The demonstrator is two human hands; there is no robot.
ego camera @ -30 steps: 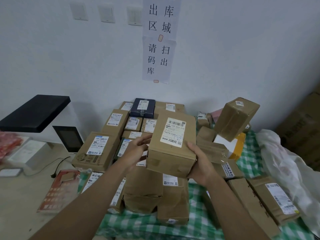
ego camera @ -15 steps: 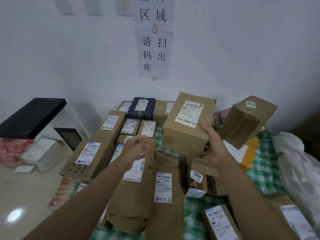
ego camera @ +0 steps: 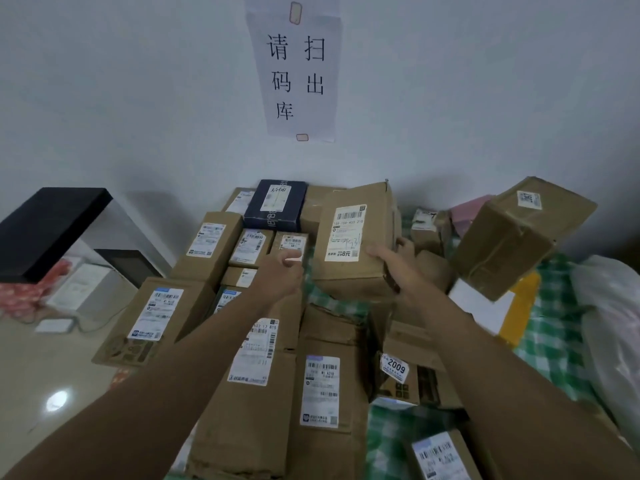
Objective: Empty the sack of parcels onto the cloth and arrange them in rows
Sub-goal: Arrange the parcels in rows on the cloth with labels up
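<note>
Brown cardboard parcel, label up, tilted and set at the far end of the heap, close to the wall — gripped at its near right corner by the right hand, fingers spread over the top face and thumb down the side. Creased at the corners, taped along the top edge. White label with a barcode, the digits 159-159-403-210, a handwritten scrawl and "8元" at the foot.

Left hand just beside the parcel's left edge, fingers loosely curled, holding nothing, hovering over smaller boxes.

Left of that hand, rows of labelled brown cartons; beyond it, a dark navy box with a white sticker, against the wall. Under both forearms, long brown parcels lying side by side, one label reading "607 17 815". Below the right wrist, a box stickered "2009". Right of the right hand, a large taped carton propped at a steep tilt — touching nothing of the held parcel.

Green checked cloth showing in patches between boxes, a bare strip directly below the held parcel. Pale plastic sack slumped at the far right edge. On the wall above, a paper sign: 请扫码出库.
</note>
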